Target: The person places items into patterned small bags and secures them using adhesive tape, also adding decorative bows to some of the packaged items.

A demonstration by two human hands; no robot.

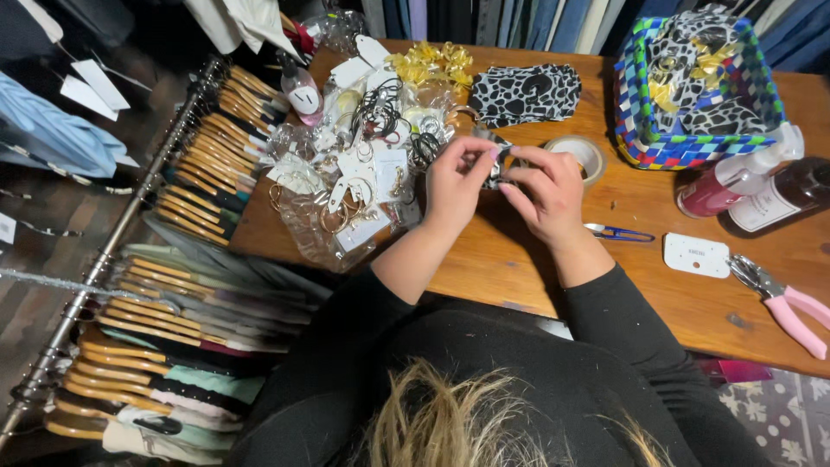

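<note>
Wooden table: left hand, right hand both pinching small dark trinket, tape roll at 2 o'clock. Best keep fingertip grip tight, steady.

We have a single view, from a camera worn on the head, looking steeply down, so our own hair fills the lower edge. It faces forward across the wooden table, whose far edge lies near the top of the picture. It sits close: both hands are near the centre, the left hand beside the right hand. To the left the view takes in a clothes rail of hangers below table height. No second view shares this scene.
</note>
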